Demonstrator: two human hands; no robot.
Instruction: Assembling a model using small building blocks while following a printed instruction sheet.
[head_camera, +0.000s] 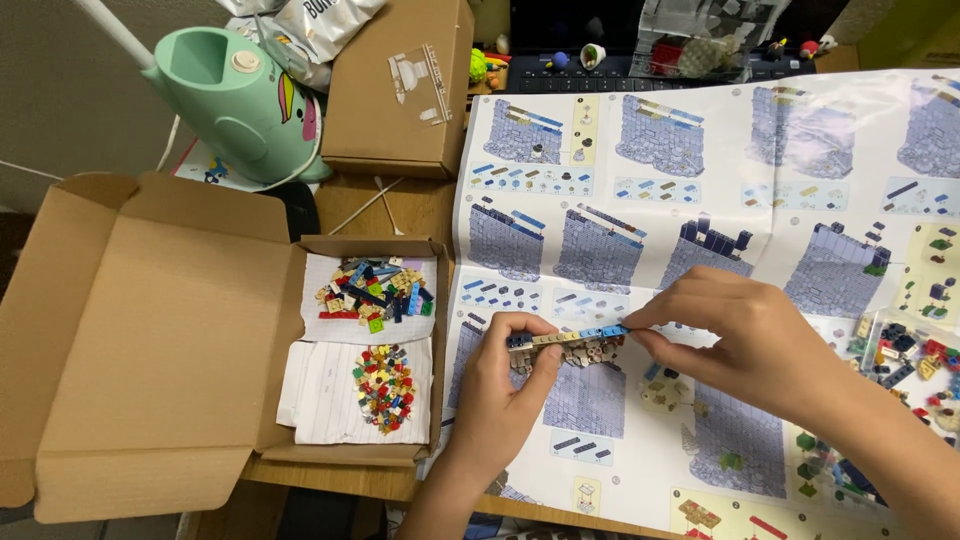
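I see my left hand and right hand closed on the short brick wall strip, few rows built, loose bricks left of the grip.

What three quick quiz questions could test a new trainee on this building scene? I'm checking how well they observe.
1. True or false: both hands grip the strip of small bricks.
2. Where do the two heaps of loose bricks lie? A) on paper in the open cardboard box B) on the keyboard C) in the green jug
3. What lies spread under the left hand and right hand?

Key:
1. True.
2. A.
3. A large printed instruction sheet with building steps.
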